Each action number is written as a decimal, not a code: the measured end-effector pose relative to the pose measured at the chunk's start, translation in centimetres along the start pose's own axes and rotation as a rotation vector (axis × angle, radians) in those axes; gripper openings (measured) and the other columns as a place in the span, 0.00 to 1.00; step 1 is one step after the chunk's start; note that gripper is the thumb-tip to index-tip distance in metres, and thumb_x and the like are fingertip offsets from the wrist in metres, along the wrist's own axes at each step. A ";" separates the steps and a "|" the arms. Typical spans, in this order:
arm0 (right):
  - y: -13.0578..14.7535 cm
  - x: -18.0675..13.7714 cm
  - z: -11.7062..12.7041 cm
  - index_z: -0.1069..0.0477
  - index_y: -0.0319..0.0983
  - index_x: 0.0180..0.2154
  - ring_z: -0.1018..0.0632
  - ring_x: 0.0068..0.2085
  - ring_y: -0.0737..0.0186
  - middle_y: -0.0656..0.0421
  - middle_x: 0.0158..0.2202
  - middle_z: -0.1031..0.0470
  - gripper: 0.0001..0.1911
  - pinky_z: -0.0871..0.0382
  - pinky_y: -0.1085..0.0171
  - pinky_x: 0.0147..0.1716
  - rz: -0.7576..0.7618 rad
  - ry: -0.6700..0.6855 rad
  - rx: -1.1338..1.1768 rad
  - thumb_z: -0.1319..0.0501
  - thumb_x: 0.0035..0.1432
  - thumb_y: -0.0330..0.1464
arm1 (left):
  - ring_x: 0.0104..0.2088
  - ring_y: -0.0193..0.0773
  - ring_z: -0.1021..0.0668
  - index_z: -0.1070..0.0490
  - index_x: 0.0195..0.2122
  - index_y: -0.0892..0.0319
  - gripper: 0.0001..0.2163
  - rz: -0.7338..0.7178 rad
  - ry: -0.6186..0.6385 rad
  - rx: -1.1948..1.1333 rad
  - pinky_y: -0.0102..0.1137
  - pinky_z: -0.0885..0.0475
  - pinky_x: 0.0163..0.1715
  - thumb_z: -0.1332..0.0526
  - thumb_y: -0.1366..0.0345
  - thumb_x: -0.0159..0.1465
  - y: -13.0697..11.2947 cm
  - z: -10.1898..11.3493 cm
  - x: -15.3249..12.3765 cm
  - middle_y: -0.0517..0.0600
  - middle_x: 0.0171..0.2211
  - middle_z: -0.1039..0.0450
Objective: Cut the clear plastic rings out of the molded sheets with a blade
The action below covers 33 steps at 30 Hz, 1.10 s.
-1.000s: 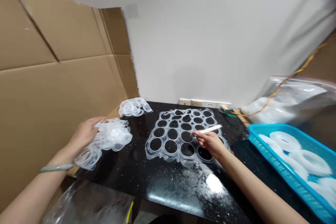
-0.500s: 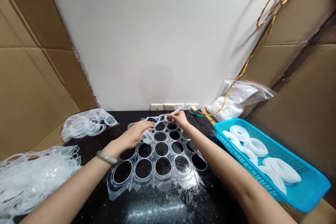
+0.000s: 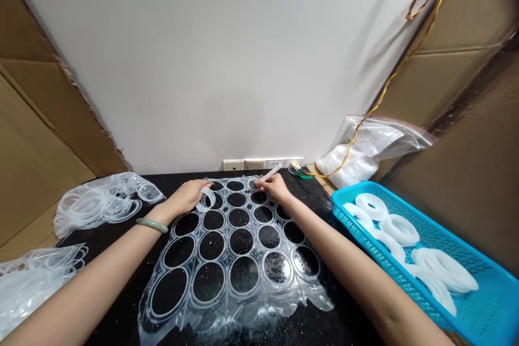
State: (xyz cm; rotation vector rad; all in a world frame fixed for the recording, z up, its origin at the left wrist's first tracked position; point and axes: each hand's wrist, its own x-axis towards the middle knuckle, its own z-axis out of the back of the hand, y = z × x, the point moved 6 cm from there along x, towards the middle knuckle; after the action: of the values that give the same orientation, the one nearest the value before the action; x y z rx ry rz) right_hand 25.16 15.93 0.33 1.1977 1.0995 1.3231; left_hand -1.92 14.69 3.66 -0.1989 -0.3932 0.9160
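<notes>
A thin translucent sheet (image 3: 259,298) with rows of ring-edged round openings lies spread on the black tabletop. At its far left edge is my left hand (image 3: 190,195), its fingers closed on a small bunch of translucent rings (image 3: 207,201) that hangs below them. My right hand (image 3: 276,187) is at the sheet's far edge, pinching a slim whitish stick (image 3: 271,173) that points up and to the right. The stick's lower end is near one of the far openings; whether it touches the sheet I cannot tell.
On the left lie heaps of translucent ringed sheets (image 3: 97,203). A blue basket (image 3: 478,259) with bundles of white rings (image 3: 399,230) stands on the right. Behind it are a plastic bag (image 3: 360,157) and a yellow wire (image 3: 381,97). Sockets (image 3: 254,164) line the wall's foot; cardboard flanks both sides.
My left hand has moved left with the rings, and the sheet now lies flatter and wider, nearer to me. My right hand stays at the far edge with the stick. The view has shifted slightly.
</notes>
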 end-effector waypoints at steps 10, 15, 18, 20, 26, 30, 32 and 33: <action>1.3 1.6 -4.2 0.24 0.34 0.25 0.32 0.18 0.71 0.60 0.19 0.26 0.12 0.39 0.70 0.18 0.051 0.150 -0.061 0.27 0.39 0.34 | 0.53 0.42 0.27 0.28 0.51 0.59 0.16 -0.266 -0.017 -0.082 0.42 0.33 0.55 0.53 0.67 0.71 -6.2 -1.4 0.1 0.56 0.50 0.26; 0.2 2.2 -5.8 0.24 0.33 0.25 0.29 0.20 0.70 0.59 0.22 0.24 0.06 0.36 0.70 0.21 0.075 0.178 -0.122 0.30 0.44 0.30 | 0.59 0.41 0.30 0.32 0.56 0.61 0.17 -0.290 0.093 -0.083 0.41 0.34 0.59 0.54 0.69 0.71 -7.5 -3.0 -0.8 0.57 0.56 0.29; -0.3 2.2 -5.9 0.24 0.34 0.25 0.29 0.20 0.70 0.59 0.22 0.24 0.04 0.36 0.71 0.22 0.079 0.184 -0.140 0.31 0.45 0.28 | 0.59 0.42 0.30 0.31 0.55 0.60 0.17 -0.267 0.095 -0.089 0.42 0.34 0.59 0.54 0.70 0.71 -7.3 -3.2 -0.9 0.57 0.56 0.29; -0.4 2.2 -5.9 0.23 0.34 0.25 0.29 0.20 0.70 0.60 0.22 0.24 0.04 0.37 0.71 0.22 0.081 0.184 -0.151 0.31 0.45 0.28 | 0.59 0.43 0.30 0.30 0.54 0.60 0.17 -0.256 0.095 -0.091 0.43 0.34 0.59 0.54 0.70 0.71 -7.2 -3.3 -0.9 0.57 0.57 0.29; -0.5 2.3 -6.0 0.23 0.34 0.27 0.28 0.21 0.69 0.59 0.23 0.23 0.05 0.36 0.70 0.22 0.090 0.184 -0.176 0.31 0.46 0.30 | 0.58 0.44 0.29 0.29 0.52 0.61 0.17 -0.253 0.087 -0.098 0.43 0.33 0.58 0.54 0.69 0.71 -7.4 -3.2 -0.7 0.58 0.55 0.28; -0.8 2.3 -6.1 0.22 0.34 0.27 0.26 0.23 0.67 0.59 0.24 0.22 0.04 0.35 0.70 0.24 0.123 0.172 -0.225 0.31 0.47 0.29 | 0.57 0.45 0.28 0.27 0.51 0.60 0.17 -0.241 0.066 -0.102 0.44 0.32 0.57 0.53 0.70 0.70 -7.3 -3.3 -0.5 0.58 0.54 0.27; -0.7 2.1 -6.2 0.21 0.35 0.29 0.23 0.25 0.65 0.58 0.26 0.21 0.04 0.33 0.69 0.27 0.154 0.172 -0.255 0.31 0.49 0.29 | 0.56 0.44 0.27 0.27 0.50 0.60 0.17 -0.246 0.068 -0.104 0.42 0.32 0.57 0.52 0.71 0.69 -7.3 -3.3 -0.3 0.57 0.53 0.26; -0.6 2.0 -6.2 0.21 0.35 0.30 0.22 0.27 0.63 0.57 0.27 0.20 0.04 0.33 0.69 0.28 0.178 0.172 -0.281 0.31 0.50 0.29 | 0.55 0.44 0.27 0.27 0.50 0.60 0.17 -0.249 0.071 -0.103 0.42 0.32 0.56 0.52 0.72 0.68 -7.3 -3.3 -0.2 0.57 0.52 0.26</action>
State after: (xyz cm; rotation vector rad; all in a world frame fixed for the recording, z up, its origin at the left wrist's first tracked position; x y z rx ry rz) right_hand 19.02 17.92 -0.70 1.0041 0.9032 1.6823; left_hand 4.66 10.13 3.05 -0.2696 -0.3905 0.6423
